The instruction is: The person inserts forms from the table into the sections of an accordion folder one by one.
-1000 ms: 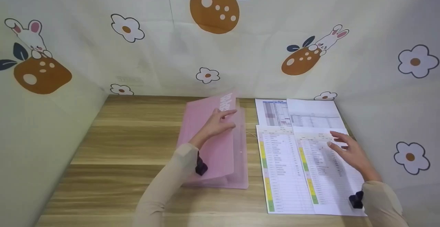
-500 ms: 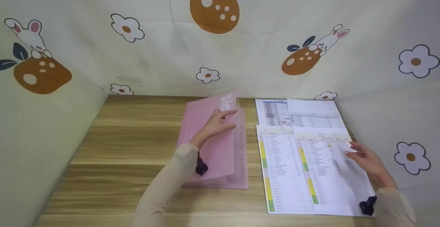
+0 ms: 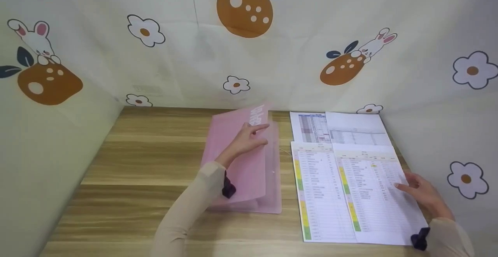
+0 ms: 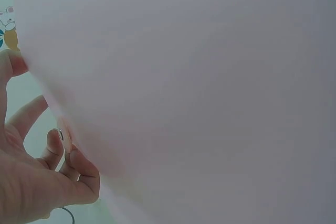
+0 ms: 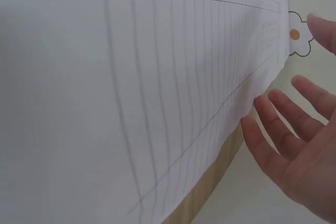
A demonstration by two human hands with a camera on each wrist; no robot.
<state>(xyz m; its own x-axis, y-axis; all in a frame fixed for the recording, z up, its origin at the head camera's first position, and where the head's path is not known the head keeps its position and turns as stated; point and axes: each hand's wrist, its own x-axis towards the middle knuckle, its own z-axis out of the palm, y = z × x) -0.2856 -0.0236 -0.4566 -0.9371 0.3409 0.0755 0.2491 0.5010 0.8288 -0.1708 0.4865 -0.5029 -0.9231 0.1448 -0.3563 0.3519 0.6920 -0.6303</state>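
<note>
A pink translucent folder (image 3: 249, 179) lies mid-table with its cover partly raised. My left hand (image 3: 245, 138) holds the cover at its right edge, with index finger and thumb pointing right. In the left wrist view the pink sheet fills most of the picture, and the bent fingers (image 4: 86, 177) meet its edge. On the right, my right hand (image 3: 424, 194) is at the right edge of a printed table sheet (image 3: 373, 210). Its fingers are spread and relaxed, with fingertips right at the paper's edge in the right wrist view. The thumb reaches over the sheet.
Another printed sheet (image 3: 321, 218) with a yellow and green side strip lies to the left of that sheet. Two further printed sheets (image 3: 309, 128) are behind them. A patterned cloth wall (image 3: 186, 66) closes off the back and sides of the wooden table (image 3: 136, 163).
My right hand has moved right and towards me, from above the right sheet to its right edge. The left hand and folder have stayed in place.
</note>
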